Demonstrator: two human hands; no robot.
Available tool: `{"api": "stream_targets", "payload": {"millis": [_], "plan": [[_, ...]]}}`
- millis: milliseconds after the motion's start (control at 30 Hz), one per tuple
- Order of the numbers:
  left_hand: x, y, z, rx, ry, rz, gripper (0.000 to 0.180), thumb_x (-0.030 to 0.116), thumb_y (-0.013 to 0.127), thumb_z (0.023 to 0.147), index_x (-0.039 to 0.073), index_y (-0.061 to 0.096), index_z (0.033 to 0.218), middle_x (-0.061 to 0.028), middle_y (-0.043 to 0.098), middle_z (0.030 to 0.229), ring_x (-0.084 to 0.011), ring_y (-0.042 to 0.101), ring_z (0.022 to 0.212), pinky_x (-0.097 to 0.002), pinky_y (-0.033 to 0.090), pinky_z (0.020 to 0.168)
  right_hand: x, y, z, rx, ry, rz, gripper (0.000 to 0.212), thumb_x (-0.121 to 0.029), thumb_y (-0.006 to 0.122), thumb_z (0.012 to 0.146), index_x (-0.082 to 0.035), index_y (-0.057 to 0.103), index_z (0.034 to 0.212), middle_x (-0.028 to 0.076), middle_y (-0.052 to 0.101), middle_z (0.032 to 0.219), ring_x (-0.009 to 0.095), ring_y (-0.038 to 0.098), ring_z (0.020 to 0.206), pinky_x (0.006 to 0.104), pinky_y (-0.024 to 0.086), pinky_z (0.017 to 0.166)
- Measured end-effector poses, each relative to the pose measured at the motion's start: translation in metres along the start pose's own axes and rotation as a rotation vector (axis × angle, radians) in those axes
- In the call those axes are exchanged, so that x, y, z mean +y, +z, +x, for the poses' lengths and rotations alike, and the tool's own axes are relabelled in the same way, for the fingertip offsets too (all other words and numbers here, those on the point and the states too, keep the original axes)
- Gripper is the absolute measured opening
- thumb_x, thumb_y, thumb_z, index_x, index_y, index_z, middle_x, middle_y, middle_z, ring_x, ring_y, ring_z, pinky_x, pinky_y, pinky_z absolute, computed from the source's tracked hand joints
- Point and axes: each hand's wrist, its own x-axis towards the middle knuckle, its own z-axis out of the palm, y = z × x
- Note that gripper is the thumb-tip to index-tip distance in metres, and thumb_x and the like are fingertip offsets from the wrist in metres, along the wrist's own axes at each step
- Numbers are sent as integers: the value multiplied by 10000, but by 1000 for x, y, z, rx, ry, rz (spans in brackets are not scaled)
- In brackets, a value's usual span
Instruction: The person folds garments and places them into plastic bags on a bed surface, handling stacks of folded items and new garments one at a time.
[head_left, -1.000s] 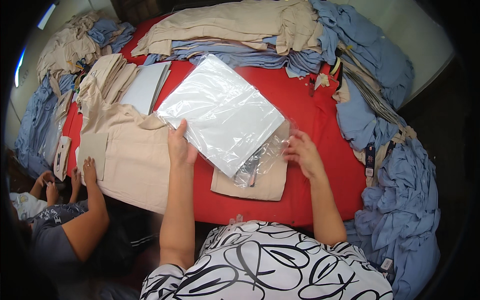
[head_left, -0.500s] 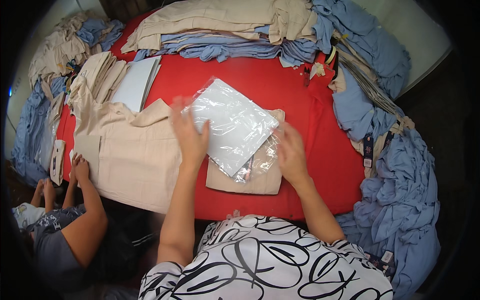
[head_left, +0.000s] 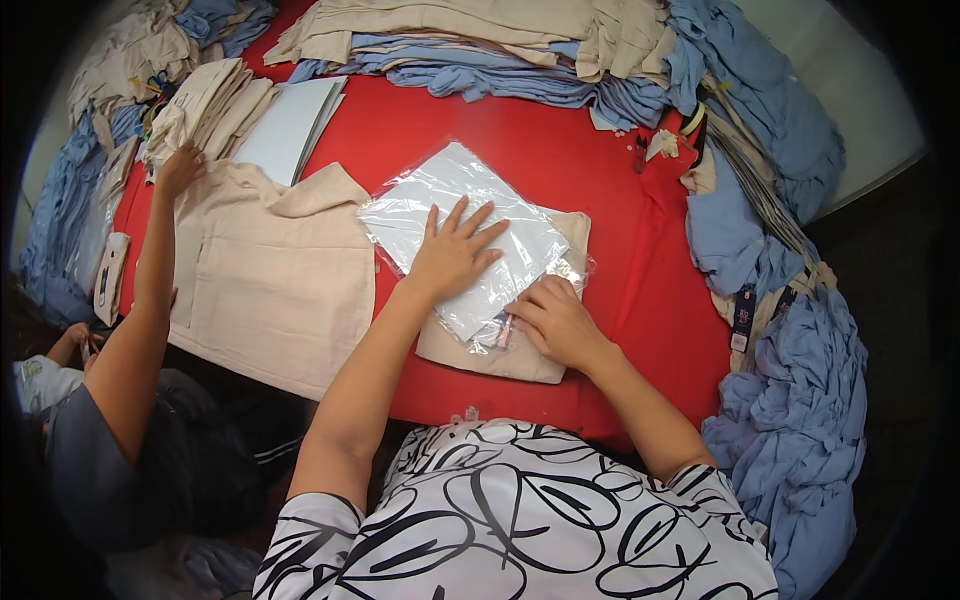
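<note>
A clear plastic bag (head_left: 398,214) with a flat white sheet (head_left: 450,180) inside lies turned at an angle on the red table. It partly covers a folded beige garment (head_left: 545,368). My left hand (head_left: 452,262) presses flat on the bag, fingers spread. At the bag's lower right edge, my right hand (head_left: 560,325) has its fingers bent and closed on the loose plastic. Part of a dark tag shows through the film beside its fingertips.
On the left, a co-worker's hand (head_left: 182,170) reaches to folded beige garments (head_left: 205,110) beside white boards (head_left: 290,110). A beige garment (head_left: 280,280) lies spread out nearby. Blue garments (head_left: 790,410) are heaped along the right, with more piles at the back.
My left hand has moved right from beside the bag onto it and lies flat. My right hand has closed on the bag's edge. The co-worker's arm has reached toward the beige stack.
</note>
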Motion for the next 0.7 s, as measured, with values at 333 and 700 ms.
{"api": "stream_targets", "payload": {"millis": [333,700], "plan": [[-5,3,2,71,19,-13,496,503,447,978,314,468,1435,3,357,1551,-284,209,1469,-586,101,1180,1,4,0,56,-8,53,133,-61,689,805,-60,668,936,85,579,933,301,566,1003,473,399,1020],[-2,4,-3,-24,69,-74,506,548,430,969,358,457,1437,15,325,1567,-277,176,1483,-591,64,1187,-21,-13,-2,241,-194,12,177,-27,629,712,-12,657,886,112,620,888,301,632,861,390,528,768]]}}
